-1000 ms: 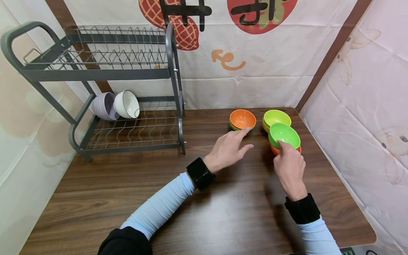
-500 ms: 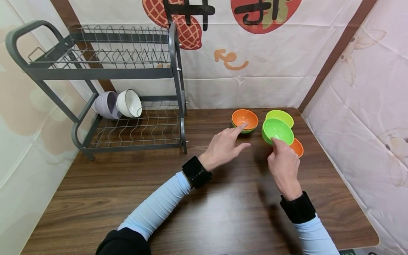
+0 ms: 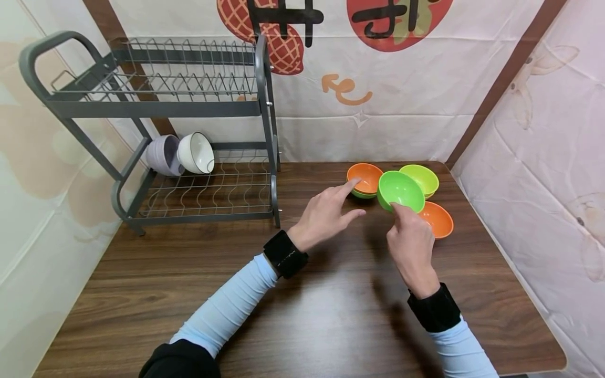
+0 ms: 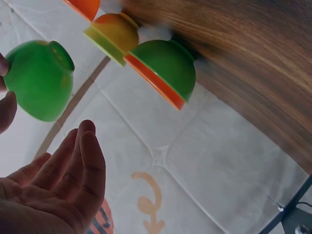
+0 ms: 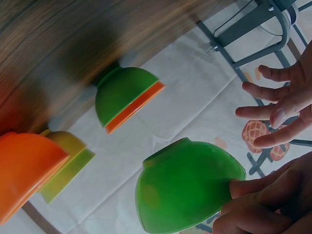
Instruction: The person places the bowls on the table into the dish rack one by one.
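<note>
My right hand pinches the rim of a green bowl, which hangs tilted above the table. The right wrist view shows thumb and fingers on the edge of that green bowl. My left hand is held out with straight fingers and thumb apart, holding nothing; in the left wrist view its fingers stand clear of the bowl. Just beyond it an orange bowl sits inside a green one. A yellow-green bowl nests in a yellow one. Nearer, an orange bowl stands by itself.
A grey two-tier dish rack stands at the left on the wooden table. Its lower tier holds purple bowls and a white bowl on their sides. Printed cloth walls close off the back and sides.
The green bowl has been carried left off the orange bowl at the right, which now shows more fully. My left hand has shifted slightly left and stays extended.
</note>
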Motion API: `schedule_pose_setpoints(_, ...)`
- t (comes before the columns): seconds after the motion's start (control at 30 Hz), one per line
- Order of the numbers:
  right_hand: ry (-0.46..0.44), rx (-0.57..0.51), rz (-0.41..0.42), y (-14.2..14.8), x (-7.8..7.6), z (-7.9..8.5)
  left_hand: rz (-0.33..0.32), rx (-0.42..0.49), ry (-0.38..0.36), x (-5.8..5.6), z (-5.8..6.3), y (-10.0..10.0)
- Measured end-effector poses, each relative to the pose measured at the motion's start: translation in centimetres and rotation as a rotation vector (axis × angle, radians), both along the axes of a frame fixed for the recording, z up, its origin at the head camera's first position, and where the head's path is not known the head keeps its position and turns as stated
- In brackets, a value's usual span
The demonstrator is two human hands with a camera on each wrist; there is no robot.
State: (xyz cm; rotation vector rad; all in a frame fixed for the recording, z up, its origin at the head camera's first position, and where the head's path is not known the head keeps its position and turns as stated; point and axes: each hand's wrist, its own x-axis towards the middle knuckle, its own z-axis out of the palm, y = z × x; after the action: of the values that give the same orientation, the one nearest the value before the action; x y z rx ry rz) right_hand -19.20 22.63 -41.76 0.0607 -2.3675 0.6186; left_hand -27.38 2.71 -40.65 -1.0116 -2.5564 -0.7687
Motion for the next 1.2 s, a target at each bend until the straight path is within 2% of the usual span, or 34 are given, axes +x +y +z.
schedule_pose_setpoints(0.3,-0.016,-0.013,0.067,-1.5,0.1,0.6,0.003,0.029,0.002,-0.2,0.3,-1.2)
schedule_pose_setpoints(0.7,-0.035,-0.031,0.093,-2.8,0.6,1.0,0.012,0.054,0.016,-0.1,0.3,-3.1)
schedule_pose_setpoints(1.03,0.007,-0.018,0.147,-4.7,1.3,1.3,-0.07,0.163,0.017,0.0,0.5,-3.9)
schedule_pose_setpoints(1.2,-0.001,-0.028,0.178,-5.7,1.5,1.6,-0.08,0.181,0.022,0.0,0.5,-4.3)
